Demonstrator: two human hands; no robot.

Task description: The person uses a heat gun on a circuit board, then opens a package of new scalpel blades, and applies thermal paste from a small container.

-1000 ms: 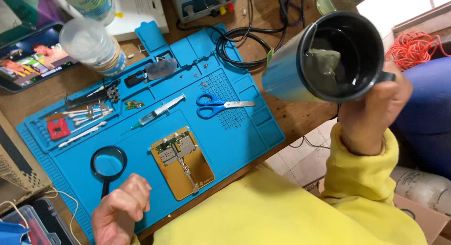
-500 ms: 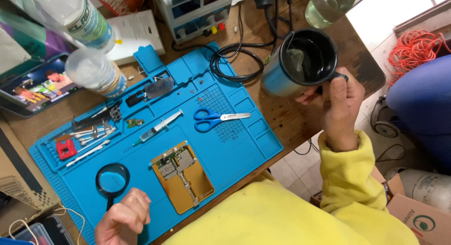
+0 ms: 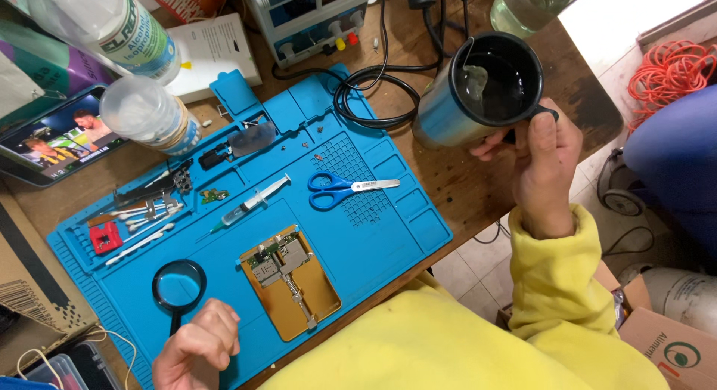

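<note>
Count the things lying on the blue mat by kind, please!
scissors: 1
magnifying glass: 1
syringe: 1
opened phone: 1
red tool: 1
Total: 5, leaving out the small swabs and parts, too small to count.

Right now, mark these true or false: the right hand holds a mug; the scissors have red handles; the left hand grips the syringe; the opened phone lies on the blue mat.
1. The right hand holds a mug: true.
2. The scissors have red handles: false, they are blue.
3. The left hand grips the syringe: false, it rests by the magnifying glass.
4. The opened phone lies on the blue mat: true.
</note>
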